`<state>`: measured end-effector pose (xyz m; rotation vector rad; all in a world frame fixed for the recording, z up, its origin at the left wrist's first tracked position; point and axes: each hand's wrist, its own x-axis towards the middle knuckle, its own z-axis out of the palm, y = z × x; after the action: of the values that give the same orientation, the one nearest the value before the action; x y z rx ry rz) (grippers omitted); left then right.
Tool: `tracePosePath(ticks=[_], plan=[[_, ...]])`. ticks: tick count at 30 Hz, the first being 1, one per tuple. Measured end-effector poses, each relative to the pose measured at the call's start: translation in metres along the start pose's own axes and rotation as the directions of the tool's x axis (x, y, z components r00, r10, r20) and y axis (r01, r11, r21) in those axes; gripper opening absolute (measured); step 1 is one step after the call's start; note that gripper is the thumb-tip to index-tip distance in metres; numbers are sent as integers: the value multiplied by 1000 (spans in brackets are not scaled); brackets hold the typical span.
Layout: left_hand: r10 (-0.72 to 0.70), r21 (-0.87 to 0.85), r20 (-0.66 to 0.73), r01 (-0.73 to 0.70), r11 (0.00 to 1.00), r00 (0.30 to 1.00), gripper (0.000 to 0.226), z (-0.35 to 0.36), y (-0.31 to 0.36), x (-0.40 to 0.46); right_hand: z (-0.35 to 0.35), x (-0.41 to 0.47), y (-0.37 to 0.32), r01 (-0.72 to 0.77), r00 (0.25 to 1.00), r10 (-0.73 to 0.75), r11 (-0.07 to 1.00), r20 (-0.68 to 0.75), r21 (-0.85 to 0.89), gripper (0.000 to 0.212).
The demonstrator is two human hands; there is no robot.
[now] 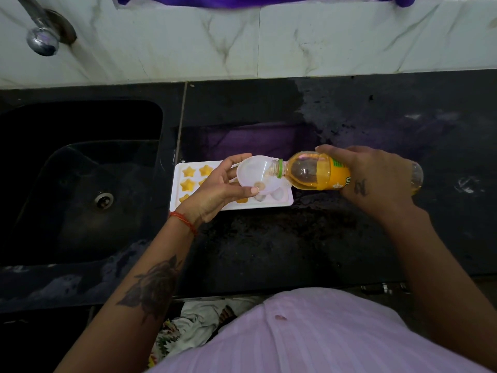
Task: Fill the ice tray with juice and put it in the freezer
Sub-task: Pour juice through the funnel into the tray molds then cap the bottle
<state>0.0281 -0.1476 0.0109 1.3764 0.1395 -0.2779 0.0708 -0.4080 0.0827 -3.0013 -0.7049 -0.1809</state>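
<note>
Left hand (215, 192) steadies funnel (255, 175) — right hand (376, 179) tips juice bottle (317, 172).

We see a white tray (285, 201) on the dark table (269, 251), just right of the sink (80, 170). Several star cells hold yellow juice (188, 172); cells near the tray's right end look unfilled. Left hand (215, 192) holds a clear funnel (255, 173) over the tray, fingers (252, 190) on its rim. Right hand (376, 179) grips a bottle (314, 173) tipped sideways, its mouth inside the funnel. Tap (43, 39) top left, above the sink.
</note>
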Motion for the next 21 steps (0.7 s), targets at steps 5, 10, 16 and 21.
tracePosePath(ticks=[5, 10, 16, 21], plan=[[-2, -9, -1, 2, 1000, 1000, 72, 0, 0, 0, 1, 1, 1, 2, 1000, -2, 1000, -13, -7, 72], [-3, -46, 10, 4, 999, 1000, 72, -1, 2, 1, -1, 2, 0, -6, 1000, 7, 1000, -8, 28, 73], [25, -49, 15, -25, 999, 1000, 70, -1, 7, 4, -6, 1, 0, -54, 999, 53, 991, 9, 126, 82], [44, -59, 55, -40, 997, 998, 69, 6, 11, 13, -10, -2, 7, -86, 995, 91, 989, -36, 124, 82]])
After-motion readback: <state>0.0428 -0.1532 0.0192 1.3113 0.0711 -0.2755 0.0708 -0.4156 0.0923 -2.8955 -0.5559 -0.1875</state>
